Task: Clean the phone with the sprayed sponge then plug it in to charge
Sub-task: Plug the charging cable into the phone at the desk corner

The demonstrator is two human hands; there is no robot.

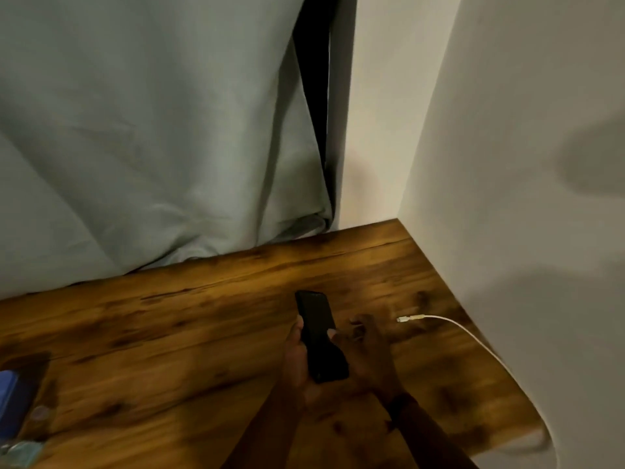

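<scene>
A black phone (319, 333) is held above the wooden table (189, 333), its dark face up and its top end pointing away from me. My left hand (296, 358) grips it from below and along its left edge. My right hand (367, 346) sits at the phone's right edge with the thumb on that edge and the fingers spread toward the right. A white charging cable (449, 323) lies on the table to the right, its plug end a short gap from my right fingertips. No sponge shows clearly.
A pale green curtain (152, 130) hangs behind the table. A white wall (507, 198) bounds the table's right side, and the cable runs off along it over the table's edge. Blurred blue and clear objects (17, 418) lie at the table's left edge.
</scene>
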